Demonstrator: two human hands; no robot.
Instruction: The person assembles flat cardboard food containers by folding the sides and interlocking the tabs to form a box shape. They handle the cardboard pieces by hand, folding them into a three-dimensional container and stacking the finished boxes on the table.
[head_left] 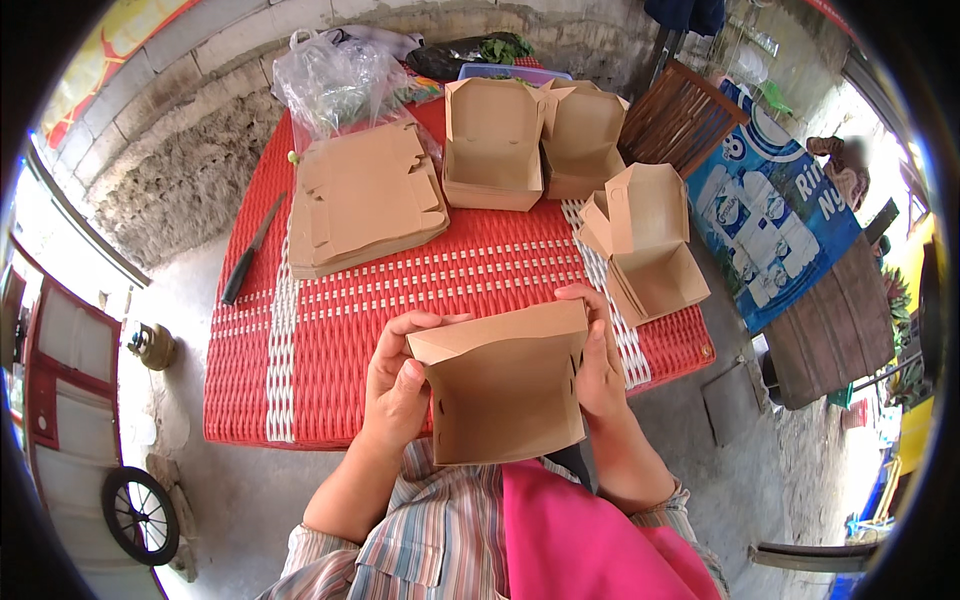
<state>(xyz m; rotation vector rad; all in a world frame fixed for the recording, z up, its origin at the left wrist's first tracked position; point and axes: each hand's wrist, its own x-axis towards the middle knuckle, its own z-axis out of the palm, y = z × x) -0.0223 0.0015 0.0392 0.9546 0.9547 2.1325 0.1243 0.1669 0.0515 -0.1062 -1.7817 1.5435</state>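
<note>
A brown cardboard food box is held between my two hands in front of my body, at the near edge of the table, its hollow inside facing me. Around its left side wraps my left hand, thumb against the front edge. My right hand grips the opposite side, fingers over the far upper corner. Slots show in both side walls. Beyond the hands lies a stack of flat, unfolded box blanks. Folded boxes with raised lids stand at the back, and more folded boxes sit at the right edge.
The red and white woven table carries a black-handled knife at left. A clear plastic bag and dark bundle with greens lie at the far end. A wooden chair stands at the right, beside a blue printed sheet.
</note>
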